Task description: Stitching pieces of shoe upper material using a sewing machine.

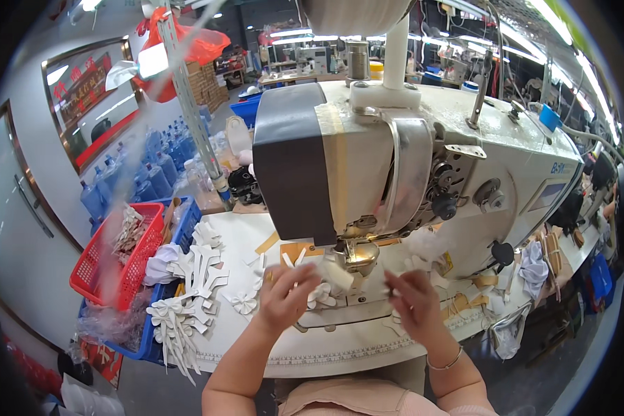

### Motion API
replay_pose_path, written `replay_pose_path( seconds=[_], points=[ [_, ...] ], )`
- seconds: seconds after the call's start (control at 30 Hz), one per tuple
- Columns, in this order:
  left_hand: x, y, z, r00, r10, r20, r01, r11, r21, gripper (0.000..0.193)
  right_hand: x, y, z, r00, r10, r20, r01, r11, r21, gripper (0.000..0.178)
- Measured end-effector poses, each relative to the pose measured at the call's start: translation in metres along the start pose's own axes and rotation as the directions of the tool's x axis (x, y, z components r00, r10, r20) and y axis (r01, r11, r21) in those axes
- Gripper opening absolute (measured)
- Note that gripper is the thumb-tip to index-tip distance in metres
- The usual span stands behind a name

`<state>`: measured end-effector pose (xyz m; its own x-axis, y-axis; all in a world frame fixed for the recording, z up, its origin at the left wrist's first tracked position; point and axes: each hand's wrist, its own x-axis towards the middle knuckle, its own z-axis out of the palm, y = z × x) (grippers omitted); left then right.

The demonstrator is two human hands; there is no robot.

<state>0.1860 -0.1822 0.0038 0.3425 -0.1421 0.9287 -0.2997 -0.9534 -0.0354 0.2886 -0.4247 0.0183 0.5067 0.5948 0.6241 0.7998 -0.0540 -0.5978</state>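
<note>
A large white sewing machine (367, 159) stands in front of me, its needle and presser foot (359, 255) lit over the bed. My left hand (288, 295) is left of the needle, fingers curled together; what they hold, if anything, is unclear. A blurred cream strip (338, 276) shows between that hand and the presser foot. My right hand (414, 301) is right of the needle, fingers closed around something small and dark that I cannot make out. White bow-like pieces (244, 302) lie on the table by my left hand.
Piles of white cut pieces (200, 274) cover the table's left side, some hanging over the edge. Beyond them a red basket (135, 243) rests on a blue crate (186, 225). Tan strips (461, 303) and cloth scraps (532, 269) lie to the right. A measuring tape (353, 358) runs along the front edge.
</note>
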Motion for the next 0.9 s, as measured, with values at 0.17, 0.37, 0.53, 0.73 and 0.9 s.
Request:
replay_pose_path(
  seconds=[0.17, 0.37, 0.53, 0.73, 0.9],
  points=[
    [-0.037, 0.037, -0.044, 0.994, 0.089, 0.059, -0.094, 0.991, 0.091, 0.027, -0.008, -0.021, 0.037, 0.975, -0.218, -0.032, 0.217, 0.976, -0.026, 0.033],
    [-0.056, 0.052, -0.059, 0.999, 0.003, 0.049, -0.007, 0.997, 0.082, 0.027, -0.006, -0.033, 0.057, 0.949, -0.309, 0.057, 0.313, 0.945, -0.096, 0.027],
    [-0.06, 0.056, -0.063, 0.999, -0.037, 0.02, 0.036, 0.998, 0.045, 0.027, -0.014, -0.036, 0.064, 0.97, -0.234, 0.064, 0.229, 0.971, 0.074, 0.027],
    [-0.058, 0.061, -0.06, 1.0, -0.03, 0.005, 0.03, 1.0, 0.0, 0.027, -0.015, -0.041, 0.065, 0.98, -0.184, 0.074, 0.171, 0.973, 0.155, 0.026],
    [-0.06, 0.063, -0.059, 1.0, -0.02, -0.006, 0.02, 1.0, -0.013, 0.027, -0.017, -0.037, 0.065, 0.986, -0.129, 0.109, 0.112, 0.982, 0.153, 0.024]
  ],
)
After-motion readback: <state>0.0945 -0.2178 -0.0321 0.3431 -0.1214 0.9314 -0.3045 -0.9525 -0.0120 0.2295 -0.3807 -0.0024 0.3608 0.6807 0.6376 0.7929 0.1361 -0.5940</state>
